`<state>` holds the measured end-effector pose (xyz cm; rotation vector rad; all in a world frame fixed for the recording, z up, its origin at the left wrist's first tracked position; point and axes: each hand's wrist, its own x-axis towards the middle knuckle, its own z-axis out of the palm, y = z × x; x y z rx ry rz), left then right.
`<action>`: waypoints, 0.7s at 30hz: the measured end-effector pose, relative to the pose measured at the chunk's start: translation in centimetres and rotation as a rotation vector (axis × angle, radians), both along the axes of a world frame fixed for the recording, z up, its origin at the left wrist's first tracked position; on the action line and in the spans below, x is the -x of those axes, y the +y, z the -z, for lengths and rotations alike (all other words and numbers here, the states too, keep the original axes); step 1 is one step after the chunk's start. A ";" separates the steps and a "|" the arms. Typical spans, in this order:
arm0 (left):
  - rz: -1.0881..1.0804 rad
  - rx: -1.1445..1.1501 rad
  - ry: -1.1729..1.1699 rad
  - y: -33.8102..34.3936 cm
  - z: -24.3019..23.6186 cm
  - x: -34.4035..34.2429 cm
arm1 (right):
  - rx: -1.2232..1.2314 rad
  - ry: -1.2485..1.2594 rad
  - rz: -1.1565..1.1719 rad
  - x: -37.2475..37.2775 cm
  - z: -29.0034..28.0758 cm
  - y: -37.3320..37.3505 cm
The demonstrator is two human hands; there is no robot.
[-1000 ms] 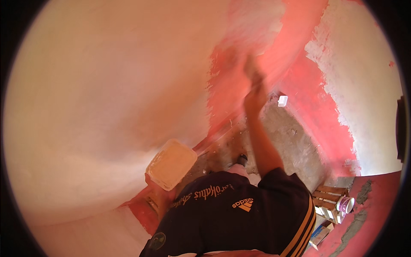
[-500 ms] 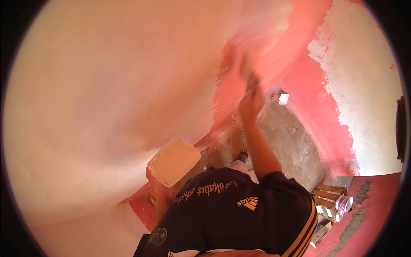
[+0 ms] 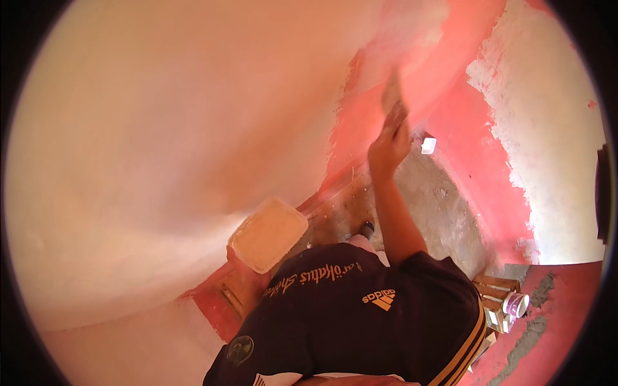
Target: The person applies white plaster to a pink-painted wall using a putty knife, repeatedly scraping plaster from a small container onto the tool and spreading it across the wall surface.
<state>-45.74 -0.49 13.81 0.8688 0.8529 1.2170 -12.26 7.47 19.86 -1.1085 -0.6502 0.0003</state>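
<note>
My right hand [image 3: 389, 145] grips a blurred flat tool [image 3: 393, 83], raised against a wall [image 3: 141, 109] that has cream areas and patchy pink ones. Lower left of it, my left hand [image 3: 239, 260] is closed under a pale rectangular tray [image 3: 237, 243] and mostly hidden by it; the tray's surface is coated in a cream substance. My dark-shirted body covers the lower middle of the picture, with one shoe [image 3: 367, 229] showing on the floor below.
A concrete floor [image 3: 438, 193] meets pink-edged walls at a corner, where a small white container [image 3: 428, 145] lies. At lower right a slatted wooden crate [image 3: 494, 288] stands by a white-and-purple bucket [image 3: 515, 305]. A dark object [image 3: 602, 193] is at the far right rim.
The tray in my left hand has shifted slightly up and right. My right hand and its tool have also moved a little to the right over the pink area.
</note>
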 end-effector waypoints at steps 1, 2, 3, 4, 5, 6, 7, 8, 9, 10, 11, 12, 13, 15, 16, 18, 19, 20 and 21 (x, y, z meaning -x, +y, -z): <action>-0.015 -0.012 0.014 -0.2 0.2 0.3 | 0.098 -0.026 0.098 -0.5 -3.5 0.2; -0.015 -0.044 0.034 -0.1 0.1 0.2 | 0.098 -0.027 0.114 -0.6 -3.3 0.8; -0.024 -0.090 0.062 -0.2 0.0 -0.2 | 0.108 -0.152 0.040 0.1 -2.2 1.8; -0.052 -0.136 0.087 -0.2 0.1 -0.5 | 0.118 -0.275 -0.045 1.2 -1.0 3.0; -0.093 -0.168 0.105 -0.3 0.1 -0.5 | 0.092 -0.508 0.000 3.8 0.6 3.3; -0.119 -0.113 0.071 -0.2 0.1 -0.6 | 0.064 -0.741 0.044 6.7 2.0 2.7; -0.148 -0.004 -0.005 -0.3 0.0 -0.5 | 0.049 -0.738 -0.036 9.0 3.3 1.5; -0.156 0.103 -0.088 0.2 -0.2 -0.9 | 0.043 -0.737 -0.087 9.6 3.8 0.3; -0.158 0.138 -0.166 -0.1 -0.6 -0.7 | 0.028 -0.739 -0.110 9.1 3.8 0.1; -0.135 0.156 -0.203 0.3 -0.2 -0.7 | 0.061 -0.822 0.023 7.0 4.1 -0.9; -0.131 0.173 -0.243 0.5 0.3 -0.4 | 0.090 -0.671 0.063 5.7 3.5 -1.3; -0.122 0.039 -0.132 0.5 1.8 0.6 | 0.107 -0.514 0.080 4.8 2.9 -1.4; -0.110 -0.021 -0.074 0.4 3.1 1.4 | 0.099 -0.323 0.091 3.7 0.4 -0.6; 0.002 0.006 -0.086 0.2 5.0 2.9 | 0.073 -0.149 0.103 1.2 -2.7 1.3; 0.053 0.053 -0.120 -0.2 4.6 2.5 | 0.075 -0.168 0.094 0.1 -3.1 2.6; -0.001 0.020 -0.101 -0.8 1.3 0.0 | 0.153 -0.490 0.088 2.2 1.1 4.1; -0.063 -0.028 -0.077 -0.9 0.0 -0.6 | 0.155 -0.777 0.168 5.2 2.4 4.2; -0.136 -0.072 -0.053 -1.0 -1.1 -1.1 | -0.095 -0.862 0.085 8.3 1.1 3.1; -0.132 -0.069 -0.038 -1.0 -1.3 -0.9 | 0.018 -0.899 -0.035 9.6 2.0 1.2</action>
